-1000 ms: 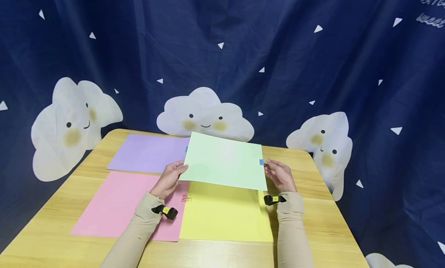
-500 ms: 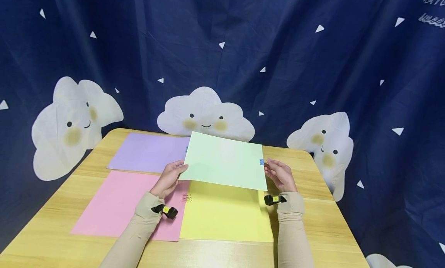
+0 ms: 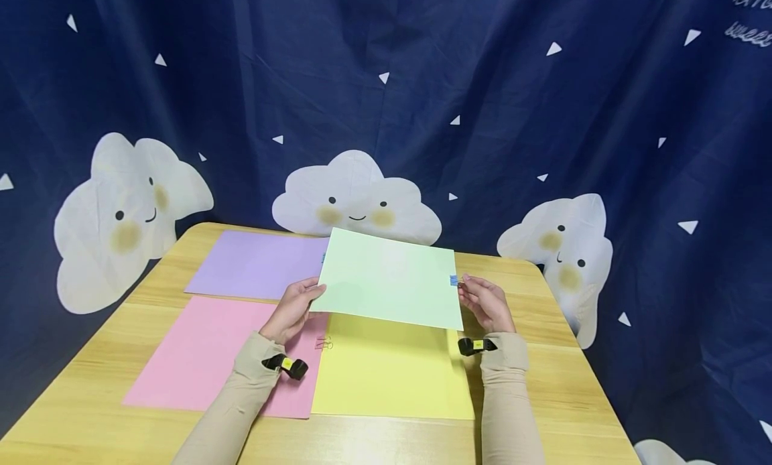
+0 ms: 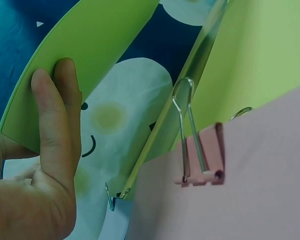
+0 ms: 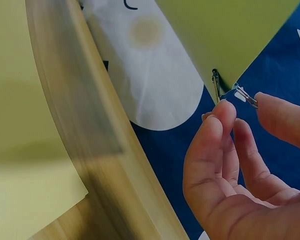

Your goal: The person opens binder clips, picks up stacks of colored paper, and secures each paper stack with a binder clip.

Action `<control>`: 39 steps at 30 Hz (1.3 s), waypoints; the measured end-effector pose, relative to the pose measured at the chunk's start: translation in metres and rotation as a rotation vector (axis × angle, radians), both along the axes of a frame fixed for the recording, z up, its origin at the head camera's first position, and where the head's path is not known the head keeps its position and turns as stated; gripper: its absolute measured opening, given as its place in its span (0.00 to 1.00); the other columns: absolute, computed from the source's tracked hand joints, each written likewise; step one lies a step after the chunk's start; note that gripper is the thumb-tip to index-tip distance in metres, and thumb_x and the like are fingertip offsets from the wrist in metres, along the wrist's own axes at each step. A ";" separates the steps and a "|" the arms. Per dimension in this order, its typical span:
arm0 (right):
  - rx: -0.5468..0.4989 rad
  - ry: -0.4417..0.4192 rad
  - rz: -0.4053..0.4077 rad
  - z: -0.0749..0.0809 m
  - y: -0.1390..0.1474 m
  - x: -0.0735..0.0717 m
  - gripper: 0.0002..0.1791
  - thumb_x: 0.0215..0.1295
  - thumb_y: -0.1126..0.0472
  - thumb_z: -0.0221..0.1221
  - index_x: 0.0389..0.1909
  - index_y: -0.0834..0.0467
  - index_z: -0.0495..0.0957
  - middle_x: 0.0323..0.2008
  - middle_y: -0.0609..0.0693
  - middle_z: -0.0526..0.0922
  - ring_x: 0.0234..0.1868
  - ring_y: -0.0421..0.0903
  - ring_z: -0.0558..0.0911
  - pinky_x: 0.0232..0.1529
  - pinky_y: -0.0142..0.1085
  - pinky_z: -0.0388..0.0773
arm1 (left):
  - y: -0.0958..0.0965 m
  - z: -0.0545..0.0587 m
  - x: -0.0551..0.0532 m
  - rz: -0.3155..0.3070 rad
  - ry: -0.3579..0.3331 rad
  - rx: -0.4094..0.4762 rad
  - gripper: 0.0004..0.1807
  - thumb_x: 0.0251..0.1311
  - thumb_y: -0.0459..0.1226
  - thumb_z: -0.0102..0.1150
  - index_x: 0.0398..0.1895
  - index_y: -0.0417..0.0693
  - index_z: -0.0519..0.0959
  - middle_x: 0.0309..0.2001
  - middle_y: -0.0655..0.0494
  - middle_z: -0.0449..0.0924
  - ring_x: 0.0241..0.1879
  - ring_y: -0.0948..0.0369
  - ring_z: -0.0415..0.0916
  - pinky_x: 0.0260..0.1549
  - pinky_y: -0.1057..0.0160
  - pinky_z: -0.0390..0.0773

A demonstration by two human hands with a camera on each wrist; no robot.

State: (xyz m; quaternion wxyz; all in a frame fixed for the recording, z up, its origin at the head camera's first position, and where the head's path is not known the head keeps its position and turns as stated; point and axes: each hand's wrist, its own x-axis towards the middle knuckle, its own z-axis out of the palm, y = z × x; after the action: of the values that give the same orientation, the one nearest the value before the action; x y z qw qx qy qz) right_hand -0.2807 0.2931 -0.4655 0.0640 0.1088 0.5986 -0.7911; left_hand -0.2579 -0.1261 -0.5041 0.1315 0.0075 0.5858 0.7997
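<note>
Because the pale green paper [image 3: 389, 277] is held off the table [image 3: 573, 384], above and beyond the yellow paper [image 3: 392, 378], it needs support on both sides. The left hand [image 3: 293, 311] pinches its left edge, thumb on top and fingers beneath; the left wrist view shows two fingers lying along the underside. That backing probably keeps so thin a piece from drooping, though it curves a little all the same. Opposite, the right hand [image 3: 487, 305] grips the blue binder clip [image 3: 454, 281] on the right edge, thumb and fingertips at its wire handles. Holding it there likely gives leverage over the clip's spring, while the left hand steadies the paper against any pull; how hard the handles are squeezed cannot be told.

To the left of the yellow paper lies the pink paper [image 3: 199, 358], with the purple paper [image 3: 256, 264] beyond it. A pink binder clip [image 4: 205, 160] bites the pink paper's right edge, its handles reaching toward the yellow, and a teal clip [image 3: 324, 258] sits at the purple paper's right edge. With clips on their right edges, both seem laid out so the handles can be reached from that side.
</note>
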 end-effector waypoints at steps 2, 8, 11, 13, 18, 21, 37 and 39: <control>-0.001 0.001 -0.003 0.001 0.000 0.000 0.03 0.75 0.65 0.59 0.44 0.60 0.80 0.29 0.47 0.89 0.31 0.39 0.86 0.39 0.30 0.87 | 0.000 0.000 0.000 0.003 -0.003 0.001 0.33 0.79 0.34 0.47 0.77 0.25 0.50 0.41 0.65 0.85 0.39 0.70 0.86 0.41 0.69 0.89; 0.002 -0.004 0.001 0.002 -0.001 0.000 0.02 0.75 0.64 0.60 0.40 0.57 0.81 0.29 0.46 0.89 0.31 0.39 0.86 0.39 0.30 0.87 | 0.000 -0.001 -0.001 0.008 -0.009 0.005 0.32 0.79 0.34 0.48 0.77 0.25 0.51 0.40 0.65 0.86 0.38 0.69 0.87 0.40 0.67 0.90; 0.005 -0.006 0.004 0.002 -0.002 0.000 0.03 0.75 0.64 0.59 0.40 0.57 0.81 0.29 0.46 0.89 0.31 0.39 0.86 0.39 0.29 0.87 | 0.000 -0.001 -0.002 0.003 -0.003 0.006 0.33 0.79 0.34 0.49 0.77 0.25 0.50 0.40 0.66 0.86 0.38 0.70 0.87 0.40 0.67 0.90; 0.005 -0.006 0.004 0.002 -0.002 0.000 0.02 0.75 0.65 0.59 0.40 0.57 0.80 0.29 0.46 0.89 0.31 0.39 0.86 0.39 0.29 0.87 | 0.000 -0.001 -0.002 0.006 -0.003 0.004 0.33 0.79 0.34 0.48 0.77 0.25 0.50 0.40 0.66 0.86 0.38 0.70 0.86 0.40 0.67 0.90; 0.005 -0.008 0.005 0.002 -0.002 0.000 0.02 0.75 0.64 0.59 0.42 0.58 0.79 0.29 0.46 0.89 0.31 0.39 0.86 0.39 0.29 0.87 | -0.001 -0.002 -0.001 0.011 -0.009 -0.004 0.33 0.79 0.34 0.48 0.77 0.25 0.50 0.40 0.66 0.86 0.38 0.70 0.86 0.39 0.67 0.90; 0.005 -0.008 0.004 0.002 -0.002 0.000 0.02 0.75 0.64 0.59 0.42 0.58 0.79 0.29 0.46 0.89 0.31 0.39 0.86 0.39 0.29 0.87 | -0.001 -0.001 -0.001 0.010 -0.007 -0.010 0.34 0.79 0.35 0.48 0.77 0.26 0.50 0.40 0.66 0.85 0.38 0.70 0.86 0.39 0.67 0.90; 0.006 -0.004 0.010 0.003 -0.002 0.002 0.02 0.75 0.63 0.60 0.41 0.57 0.80 0.30 0.46 0.88 0.32 0.39 0.86 0.41 0.29 0.86 | -0.001 0.000 -0.001 0.006 -0.006 -0.015 0.34 0.79 0.35 0.48 0.78 0.26 0.49 0.41 0.66 0.84 0.38 0.71 0.85 0.39 0.68 0.89; 0.005 -0.002 0.008 0.003 -0.002 0.002 0.02 0.75 0.63 0.60 0.40 0.57 0.80 0.30 0.46 0.88 0.32 0.39 0.86 0.41 0.29 0.86 | -0.002 -0.001 -0.001 0.006 -0.005 -0.020 0.35 0.79 0.36 0.48 0.78 0.26 0.48 0.41 0.66 0.84 0.38 0.71 0.85 0.38 0.69 0.89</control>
State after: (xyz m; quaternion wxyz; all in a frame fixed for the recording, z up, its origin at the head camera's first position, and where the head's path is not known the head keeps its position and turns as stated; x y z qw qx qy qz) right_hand -0.2791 0.2910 -0.4627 0.0675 0.1072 0.6010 -0.7891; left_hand -0.2591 -0.1279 -0.5047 0.1306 0.0025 0.5932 0.7944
